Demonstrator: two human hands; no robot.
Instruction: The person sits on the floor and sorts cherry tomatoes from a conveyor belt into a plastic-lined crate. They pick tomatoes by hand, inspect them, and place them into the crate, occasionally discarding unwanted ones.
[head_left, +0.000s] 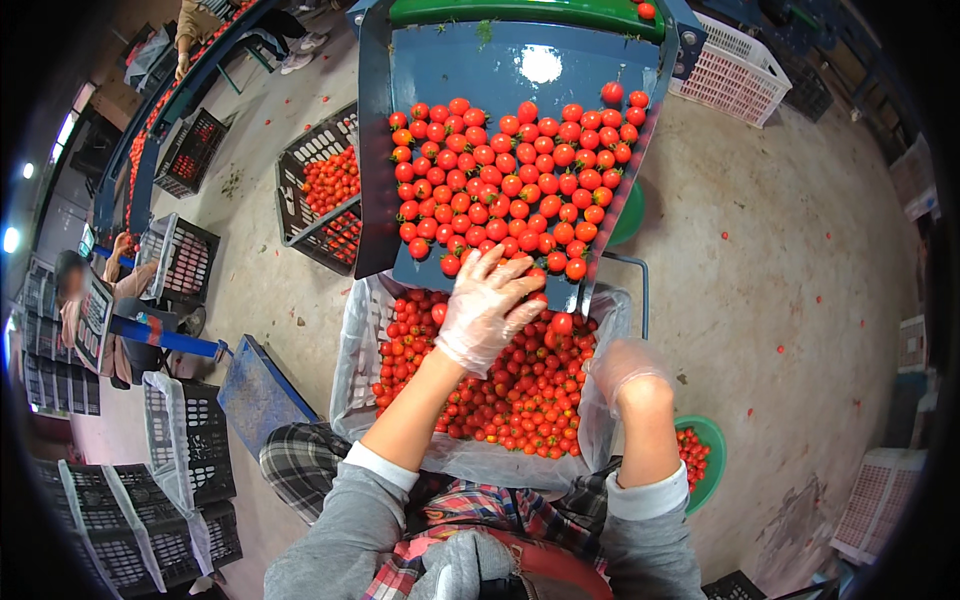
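Red cherry tomatoes spread over a blue metal chute that slopes down towards me. Below its lip stands a crate with a clear plastic liner, with many loose tomatoes inside. My left hand, in a thin clear glove, lies across the chute's lower edge. Its fingers are apart and touch the lowest tomatoes. My right hand, gloved too, is blurred above the crate's right rim. Its fingers are bent out of sight, so whether it holds anything is hidden.
A black crate of tomatoes stands left of the chute. Green basins sit on the right. A white crate is at the back right. At left, a person sits by a sorting belt near stacked black crates.
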